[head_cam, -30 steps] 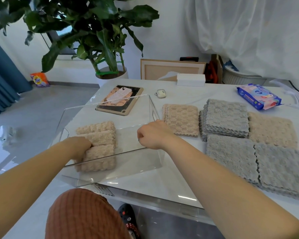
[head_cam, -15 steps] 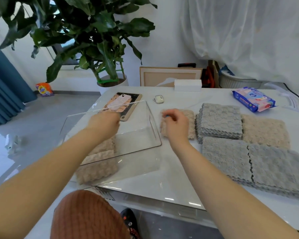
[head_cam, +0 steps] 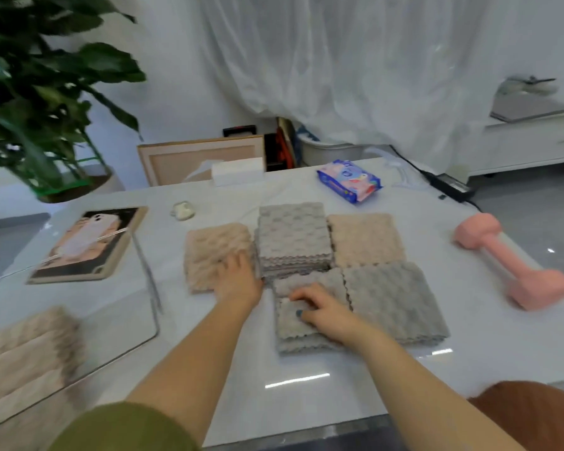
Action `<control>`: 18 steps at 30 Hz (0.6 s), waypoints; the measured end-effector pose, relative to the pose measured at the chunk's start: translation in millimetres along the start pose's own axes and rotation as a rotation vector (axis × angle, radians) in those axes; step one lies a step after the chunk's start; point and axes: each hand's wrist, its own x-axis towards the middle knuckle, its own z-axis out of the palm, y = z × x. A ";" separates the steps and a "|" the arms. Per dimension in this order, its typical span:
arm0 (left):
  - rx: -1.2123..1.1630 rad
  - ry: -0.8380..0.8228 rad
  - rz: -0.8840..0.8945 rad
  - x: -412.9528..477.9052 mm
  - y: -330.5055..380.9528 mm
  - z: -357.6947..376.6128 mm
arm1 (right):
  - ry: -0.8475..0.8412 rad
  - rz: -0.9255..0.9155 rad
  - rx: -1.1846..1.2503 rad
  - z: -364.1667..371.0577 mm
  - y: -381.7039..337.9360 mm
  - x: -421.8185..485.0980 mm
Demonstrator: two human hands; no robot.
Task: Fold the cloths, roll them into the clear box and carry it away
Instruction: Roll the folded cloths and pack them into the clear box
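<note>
The clear box stands at the table's left with several rolled beige cloths inside. To its right a flat beige cloth lies under the fingers of my left hand, which rests on its right edge. Beside it are a grey stack, another beige cloth and a grey pile. My right hand has its fingers curled on the near grey cloth and pinches its top layer. The picture is blurred.
A tablet with a phone on it lies behind the box, with an earbud case near it. A wipes pack and a white tissue box sit at the back. A pink dumbbell lies at the right. A plant stands far left.
Both hands have left the box and moved right to the flat cloths. The left one now rests on the beige cloth, the right one on the near grey cloth. The view swung right.
</note>
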 end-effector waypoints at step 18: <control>-1.337 0.614 -0.093 -84.0 -23.2 -17.3 | 0.040 0.033 -0.097 18.2 2.9 8.7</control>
